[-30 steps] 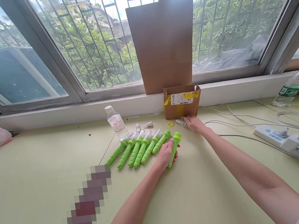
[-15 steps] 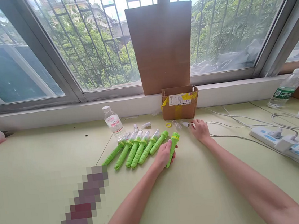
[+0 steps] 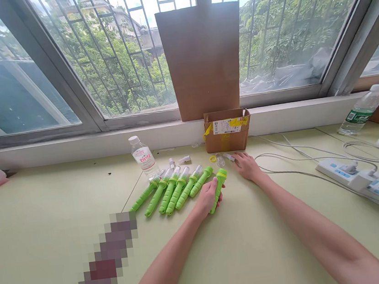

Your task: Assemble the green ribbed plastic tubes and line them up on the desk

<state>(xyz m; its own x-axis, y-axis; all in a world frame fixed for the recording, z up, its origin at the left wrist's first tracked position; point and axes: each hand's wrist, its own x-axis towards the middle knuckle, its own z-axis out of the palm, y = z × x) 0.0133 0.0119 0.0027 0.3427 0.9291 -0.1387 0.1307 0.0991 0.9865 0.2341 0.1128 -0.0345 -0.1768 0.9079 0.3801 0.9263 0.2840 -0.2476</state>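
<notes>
My left hand [image 3: 208,199] is closed around a green ribbed flashlight-shaped handle [image 3: 220,179], its wider collared end tilted up and away. Past it, my right hand [image 3: 247,166] rests low on the table, fingertips closed at a small white piece [image 3: 228,157]; its far side is partly hidden by the fingers. Just left of that piece lie a clear plastic piece [image 3: 220,160] and a yellow ring [image 3: 213,159]. To the left of my left hand, several green handles [image 3: 173,194] lie side by side, most with clear tips; the nearest one [image 3: 201,181] shows no clear tip.
Behind the parts stand a small cardboard box [image 3: 226,137] and a label-wrapped water bottle [image 3: 144,159]. More white pieces [image 3: 185,160] lie near the bottle. On the right are a power strip [image 3: 363,180], cables [image 3: 290,173] and another bottle [image 3: 361,111]. A blurred patch covers the left front.
My right hand has shifted slightly left, and the white piece has moved left with it. The clear piece has turned and moved a little. My left hand keeps its hold on the green handle.
</notes>
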